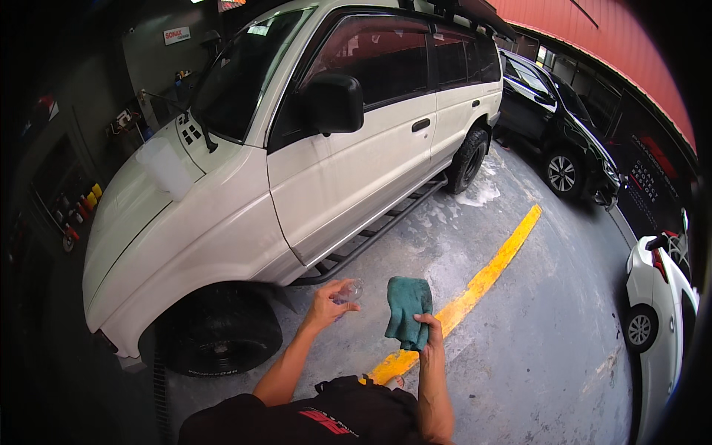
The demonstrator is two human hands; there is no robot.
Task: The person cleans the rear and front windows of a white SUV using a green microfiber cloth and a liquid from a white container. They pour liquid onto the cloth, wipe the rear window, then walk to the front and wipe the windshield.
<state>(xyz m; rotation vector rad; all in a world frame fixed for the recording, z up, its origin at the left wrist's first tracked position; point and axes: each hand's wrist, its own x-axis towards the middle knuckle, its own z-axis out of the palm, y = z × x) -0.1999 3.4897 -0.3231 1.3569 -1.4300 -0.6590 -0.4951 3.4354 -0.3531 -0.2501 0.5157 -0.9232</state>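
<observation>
My left hand is closed around a small clear object, rounded and see-through like a plastic cup or bottle; its exact kind is hard to make out. In my right hand a folded green cloth is pinched at its lower right corner and hangs upright, darkened in patches. Both hands are held apart in front of my body, above the floor. Beyond them stands a white off-road car, its front wheel turned outward to the left of my left arm.
A whitish translucent container rests on the car's bonnet. A black side step and a black mirror stick out from its side. A yellow line crosses the grey floor. A black car and another white car stand at right.
</observation>
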